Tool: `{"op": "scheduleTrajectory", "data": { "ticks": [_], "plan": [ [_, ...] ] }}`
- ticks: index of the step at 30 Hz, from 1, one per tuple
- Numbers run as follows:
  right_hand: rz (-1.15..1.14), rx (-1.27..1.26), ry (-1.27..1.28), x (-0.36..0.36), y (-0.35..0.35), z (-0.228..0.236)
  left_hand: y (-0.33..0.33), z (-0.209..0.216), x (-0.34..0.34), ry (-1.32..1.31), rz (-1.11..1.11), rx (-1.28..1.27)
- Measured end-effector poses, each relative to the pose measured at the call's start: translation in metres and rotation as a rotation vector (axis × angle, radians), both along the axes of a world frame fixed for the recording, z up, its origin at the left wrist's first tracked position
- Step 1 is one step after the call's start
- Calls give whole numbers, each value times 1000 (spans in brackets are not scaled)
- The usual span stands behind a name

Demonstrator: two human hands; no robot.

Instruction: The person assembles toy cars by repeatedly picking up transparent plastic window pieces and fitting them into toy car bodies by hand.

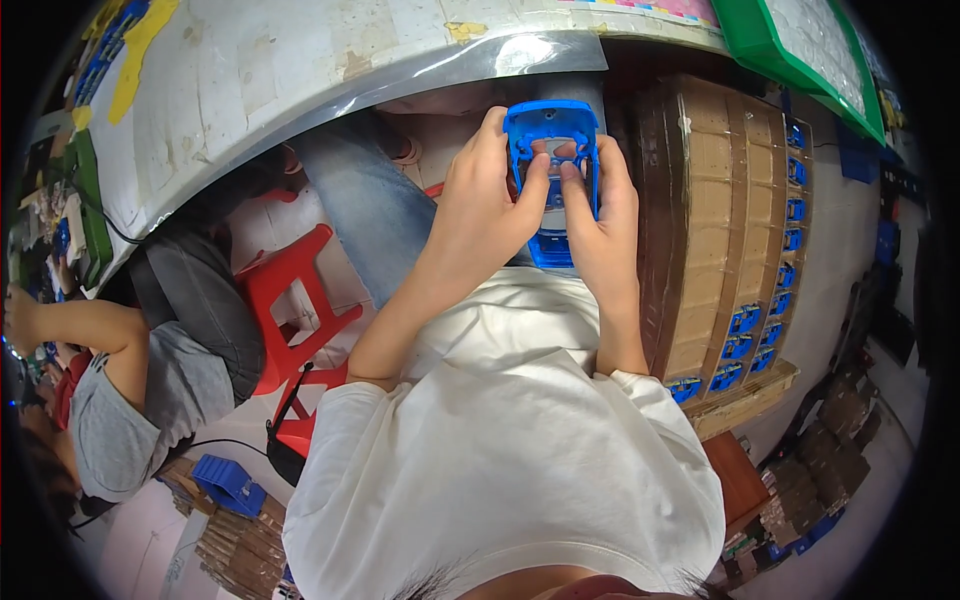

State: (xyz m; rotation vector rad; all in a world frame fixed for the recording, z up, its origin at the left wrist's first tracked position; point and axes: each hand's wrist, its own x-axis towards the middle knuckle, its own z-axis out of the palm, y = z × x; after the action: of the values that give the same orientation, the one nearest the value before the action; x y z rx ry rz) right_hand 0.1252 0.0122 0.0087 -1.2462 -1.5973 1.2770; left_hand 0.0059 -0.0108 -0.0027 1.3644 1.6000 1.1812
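Note:
Between my two hands is a blue plastic toy car body shell (548, 112), held above my lap just off the table's near edge. It has window-like openings and a hollow inside. My left hand (487, 190) wraps its left side, the thumb pressing into the middle opening. On the other side my right hand (603, 205) grips the right edge, its thumb also pressed into the middle near the left thumb. The fingers behind the shell are partly hidden. Whether a small part sits under the thumbs I cannot tell.
A worn white table (300, 50) curves ahead, with a green tray (740, 35) at its right. To my right stands a partitioned cardboard box (700, 200) with several blue parts (745, 319). At left, a co-worker in grey (160, 400) sits near a red stool (290, 290).

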Motion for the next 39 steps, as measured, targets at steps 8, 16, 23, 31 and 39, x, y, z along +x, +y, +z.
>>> {"op": "scheduleTrajectory", "data": {
  "ticks": [8,16,23,31,39],
  "plan": [
    [-24,29,-26,-2,1,3,2,-2,2,-98,9,6],
    [-19,46,-103,-4,2,9,2,-2,7,-131,51,22],
    [16,-28,-11,0,2,9,4,-8,6,-187,61,110],
    [176,-258,177,8,-1,-4,7,-4,2,-243,171,149],
    [131,-217,169,7,-2,-9,-1,-5,7,-442,98,79]
  ]
}}
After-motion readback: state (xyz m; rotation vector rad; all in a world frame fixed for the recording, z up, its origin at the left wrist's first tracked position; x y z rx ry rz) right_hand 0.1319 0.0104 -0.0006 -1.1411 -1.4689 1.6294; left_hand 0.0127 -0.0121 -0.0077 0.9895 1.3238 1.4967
